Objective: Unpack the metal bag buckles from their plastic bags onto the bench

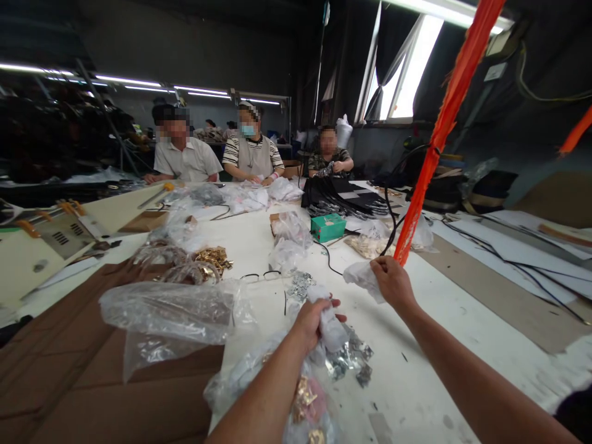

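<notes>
My left hand [312, 320] is closed around a small white wrapped piece [330, 327], low at the middle of the white table [430, 345]. My right hand [392, 280] is closed too, pinching a crumpled bit of clear plastic [363, 275] and the lower end of an orange strap [444, 123] that hangs from above. Under my left hand lie several small silvery packets [349, 361]. A plastic bag with gold-coloured metal parts [305, 401] sits beneath my left forearm.
Clear plastic bags [166, 308] lie on brown cardboard [69, 382] at left, beside gold hardware [210, 259]. A green box [327, 227], black cables [509, 262] and black folded items [345, 196] sit further back. Three people [252, 154] sit at the far end.
</notes>
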Demonstrator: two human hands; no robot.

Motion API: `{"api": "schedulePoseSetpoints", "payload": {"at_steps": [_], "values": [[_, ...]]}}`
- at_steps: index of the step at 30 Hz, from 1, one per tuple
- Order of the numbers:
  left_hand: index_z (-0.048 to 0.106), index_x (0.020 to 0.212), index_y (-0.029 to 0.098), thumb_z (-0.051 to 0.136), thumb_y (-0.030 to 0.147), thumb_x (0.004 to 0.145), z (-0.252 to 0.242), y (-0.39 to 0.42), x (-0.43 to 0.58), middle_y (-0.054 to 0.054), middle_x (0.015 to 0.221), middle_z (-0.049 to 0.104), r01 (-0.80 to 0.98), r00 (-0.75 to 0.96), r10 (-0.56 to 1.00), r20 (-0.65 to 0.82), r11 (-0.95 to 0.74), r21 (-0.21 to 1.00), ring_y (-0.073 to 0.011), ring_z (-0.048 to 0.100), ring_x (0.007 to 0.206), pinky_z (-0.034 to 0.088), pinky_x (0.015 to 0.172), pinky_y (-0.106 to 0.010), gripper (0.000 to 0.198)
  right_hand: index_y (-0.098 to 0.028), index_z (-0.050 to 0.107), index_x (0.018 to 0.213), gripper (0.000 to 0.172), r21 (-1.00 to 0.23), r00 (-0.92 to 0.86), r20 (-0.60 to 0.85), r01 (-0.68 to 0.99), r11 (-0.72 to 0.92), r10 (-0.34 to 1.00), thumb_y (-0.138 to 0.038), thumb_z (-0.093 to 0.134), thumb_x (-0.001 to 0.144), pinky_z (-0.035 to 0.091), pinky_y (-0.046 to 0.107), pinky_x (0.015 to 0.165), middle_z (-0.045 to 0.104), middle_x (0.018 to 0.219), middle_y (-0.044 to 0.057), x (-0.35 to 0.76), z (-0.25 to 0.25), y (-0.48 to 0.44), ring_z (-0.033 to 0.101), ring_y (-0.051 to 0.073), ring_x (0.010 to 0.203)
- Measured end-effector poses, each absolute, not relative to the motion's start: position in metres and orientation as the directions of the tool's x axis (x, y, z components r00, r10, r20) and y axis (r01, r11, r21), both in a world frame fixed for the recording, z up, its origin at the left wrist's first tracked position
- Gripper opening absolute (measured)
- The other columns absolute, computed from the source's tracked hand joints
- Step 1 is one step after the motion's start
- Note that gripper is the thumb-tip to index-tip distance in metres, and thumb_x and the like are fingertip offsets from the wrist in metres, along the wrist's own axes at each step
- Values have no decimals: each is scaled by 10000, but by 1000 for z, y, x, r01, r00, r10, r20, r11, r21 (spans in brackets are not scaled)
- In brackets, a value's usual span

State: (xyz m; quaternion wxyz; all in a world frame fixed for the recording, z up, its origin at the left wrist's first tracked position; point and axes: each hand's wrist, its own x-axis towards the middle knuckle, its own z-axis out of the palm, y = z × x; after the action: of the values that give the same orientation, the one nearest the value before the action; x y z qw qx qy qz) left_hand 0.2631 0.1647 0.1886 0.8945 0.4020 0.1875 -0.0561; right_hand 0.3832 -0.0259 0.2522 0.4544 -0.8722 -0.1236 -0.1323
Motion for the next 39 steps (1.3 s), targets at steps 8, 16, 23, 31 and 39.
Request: {"api": "schedulePoseSetpoints", "payload": {"at_steps": [8,16,23,31,39], "values": [[591,1095,139,685,186,694,191,164,262,-153,1111,731,251,928,48,-370,653,715,-275,753,688,585,606,-379,414,-207,628,923,344,-802,938,345,318,-505,44,-526,514,860,447,331,689,703,823,69,385,250,-21,615,230,744],[632,1073,152,777,220,658,198,160,259,-131,1087,747,244,937,43,-347,629,738,-247,741,675,568,555,-332,444,-232,698,952,411,-885,973,208,231,-405,100,-597,533,864,453,325,608,692,768,40,376,241,-7,617,248,715],[711,1015,133,872,368,651,201,158,256,-78,798,751,134,962,106,-253,624,770,-206,688,624,556,591,-306,462,-207,651,1020,468,-1000,945,-5,-2,-10,328,-640,536,886,525,325,601,743,846,74,342,233,27,685,257,728],[736,1020,122,917,326,610,201,158,257,-110,859,778,43,955,205,-215,620,783,-243,708,671,561,602,-329,492,-207,626,1278,614,-1000,936,16,22,-13,352,-688,533,907,579,371,800,727,1185,99,311,222,22,696,304,1034],[738,1016,129,927,253,585,193,158,258,-113,916,790,-38,914,345,-212,594,804,-258,740,757,588,708,-351,486,-180,548,1403,740,-972,963,-43,21,-235,265,-539,736,785,611,400,809,743,1107,99,297,208,21,719,296,967]]}}
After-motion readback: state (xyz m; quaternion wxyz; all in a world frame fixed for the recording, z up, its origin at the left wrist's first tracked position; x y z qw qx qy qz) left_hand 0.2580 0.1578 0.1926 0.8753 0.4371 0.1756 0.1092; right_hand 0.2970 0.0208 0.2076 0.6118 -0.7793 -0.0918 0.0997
